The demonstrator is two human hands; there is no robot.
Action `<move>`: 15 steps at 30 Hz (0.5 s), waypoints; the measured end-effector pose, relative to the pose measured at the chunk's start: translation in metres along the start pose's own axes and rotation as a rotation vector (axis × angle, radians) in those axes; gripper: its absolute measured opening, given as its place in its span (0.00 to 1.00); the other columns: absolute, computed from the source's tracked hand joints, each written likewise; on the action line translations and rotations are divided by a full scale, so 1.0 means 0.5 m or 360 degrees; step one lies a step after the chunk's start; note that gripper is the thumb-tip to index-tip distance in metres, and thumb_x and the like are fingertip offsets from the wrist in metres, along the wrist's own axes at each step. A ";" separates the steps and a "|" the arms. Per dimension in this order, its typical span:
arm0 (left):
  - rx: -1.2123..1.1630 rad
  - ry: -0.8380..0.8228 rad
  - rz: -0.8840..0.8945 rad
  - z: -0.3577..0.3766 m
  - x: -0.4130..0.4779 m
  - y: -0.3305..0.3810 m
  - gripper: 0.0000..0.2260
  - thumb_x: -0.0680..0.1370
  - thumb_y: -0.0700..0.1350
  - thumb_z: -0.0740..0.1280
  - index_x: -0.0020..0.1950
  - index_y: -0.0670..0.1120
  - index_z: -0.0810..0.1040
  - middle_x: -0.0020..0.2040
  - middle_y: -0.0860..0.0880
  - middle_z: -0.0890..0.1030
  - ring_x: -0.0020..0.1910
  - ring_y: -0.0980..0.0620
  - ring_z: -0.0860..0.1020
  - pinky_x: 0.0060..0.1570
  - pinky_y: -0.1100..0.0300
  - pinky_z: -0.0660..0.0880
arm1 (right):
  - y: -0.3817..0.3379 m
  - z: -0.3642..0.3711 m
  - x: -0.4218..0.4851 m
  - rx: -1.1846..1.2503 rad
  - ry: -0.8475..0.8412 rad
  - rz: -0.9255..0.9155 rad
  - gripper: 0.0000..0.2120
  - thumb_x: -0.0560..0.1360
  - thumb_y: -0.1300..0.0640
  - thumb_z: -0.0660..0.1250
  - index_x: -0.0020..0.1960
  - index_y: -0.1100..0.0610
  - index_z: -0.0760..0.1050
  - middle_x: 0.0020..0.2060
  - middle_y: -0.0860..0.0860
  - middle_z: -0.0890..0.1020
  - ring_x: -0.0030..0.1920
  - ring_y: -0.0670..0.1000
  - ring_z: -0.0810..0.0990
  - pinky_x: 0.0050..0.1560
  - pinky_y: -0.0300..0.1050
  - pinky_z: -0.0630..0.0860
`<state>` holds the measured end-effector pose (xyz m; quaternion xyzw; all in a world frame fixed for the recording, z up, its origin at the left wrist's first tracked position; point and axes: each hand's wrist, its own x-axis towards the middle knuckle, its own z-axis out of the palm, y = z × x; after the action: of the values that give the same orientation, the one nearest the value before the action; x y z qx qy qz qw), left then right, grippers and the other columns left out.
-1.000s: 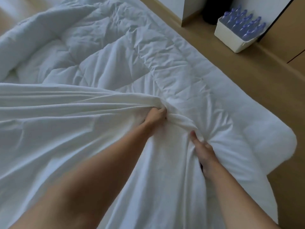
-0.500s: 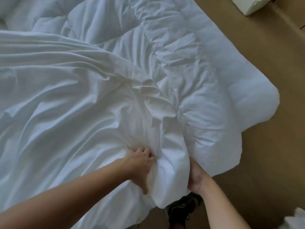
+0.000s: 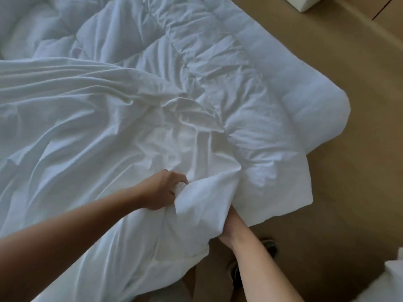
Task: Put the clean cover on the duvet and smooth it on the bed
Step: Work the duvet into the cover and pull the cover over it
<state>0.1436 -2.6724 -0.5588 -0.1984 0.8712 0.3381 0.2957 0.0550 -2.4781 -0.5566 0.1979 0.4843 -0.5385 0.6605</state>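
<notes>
The left hand is clenched on a bunch of the clean cover, which lies creased over the left part of the quilted duvet, leaving the duvet's right side and near right corner bare beside the brown floor. The right hand is tucked under the cover's near edge, its fingers hidden by cloth, so its grip cannot be told

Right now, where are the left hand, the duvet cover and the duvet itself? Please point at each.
left hand (image 3: 161, 191): head view, on the back of the hand.
duvet cover (image 3: 76, 118): head view, on its smooth, creased stretch.
duvet (image 3: 218, 68): head view, on its bare quilted top.
</notes>
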 end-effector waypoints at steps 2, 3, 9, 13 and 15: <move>-0.0156 0.0138 -0.0023 -0.052 -0.005 -0.038 0.20 0.64 0.35 0.63 0.48 0.54 0.81 0.39 0.58 0.80 0.39 0.63 0.77 0.38 0.65 0.71 | -0.006 0.041 -0.005 0.0287 -0.0119 -0.0005 0.12 0.86 0.58 0.51 0.60 0.55 0.74 0.61 0.59 0.79 0.48 0.51 0.79 0.51 0.46 0.75; -0.0234 0.0230 -0.0044 -0.076 -0.008 -0.063 0.21 0.61 0.36 0.62 0.47 0.56 0.80 0.41 0.56 0.82 0.40 0.62 0.79 0.41 0.62 0.74 | -0.013 0.067 -0.004 0.0411 -0.0195 -0.0015 0.13 0.86 0.55 0.50 0.62 0.54 0.72 0.59 0.56 0.80 0.49 0.49 0.79 0.51 0.44 0.76; -0.0276 0.0730 -0.0323 -0.179 -0.014 -0.206 0.04 0.63 0.47 0.67 0.36 0.50 0.75 0.33 0.52 0.80 0.35 0.51 0.76 0.36 0.56 0.70 | -0.006 0.258 0.065 0.0009 -0.0138 -0.0385 0.11 0.83 0.57 0.59 0.58 0.52 0.80 0.45 0.48 0.87 0.45 0.46 0.84 0.49 0.47 0.82; -0.0217 0.0744 -0.0557 -0.220 0.000 -0.286 0.06 0.66 0.53 0.64 0.37 0.51 0.72 0.41 0.45 0.81 0.43 0.44 0.78 0.43 0.49 0.74 | 0.058 0.232 0.110 -0.0063 0.0513 -0.0435 0.11 0.81 0.54 0.64 0.48 0.50 0.85 0.47 0.48 0.87 0.51 0.52 0.85 0.59 0.61 0.80; -0.0066 0.0734 -0.0654 -0.221 0.006 -0.325 0.06 0.68 0.53 0.66 0.39 0.54 0.71 0.46 0.44 0.83 0.48 0.40 0.80 0.44 0.50 0.74 | 0.077 0.164 0.114 0.0058 0.0965 -0.0305 0.06 0.78 0.49 0.71 0.45 0.49 0.84 0.44 0.48 0.87 0.47 0.53 0.85 0.56 0.58 0.82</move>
<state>0.1880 -2.8636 -0.5712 -0.4479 0.8498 0.2349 0.1483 0.1219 -2.5589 -0.5782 0.3147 0.6658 -0.5235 0.4286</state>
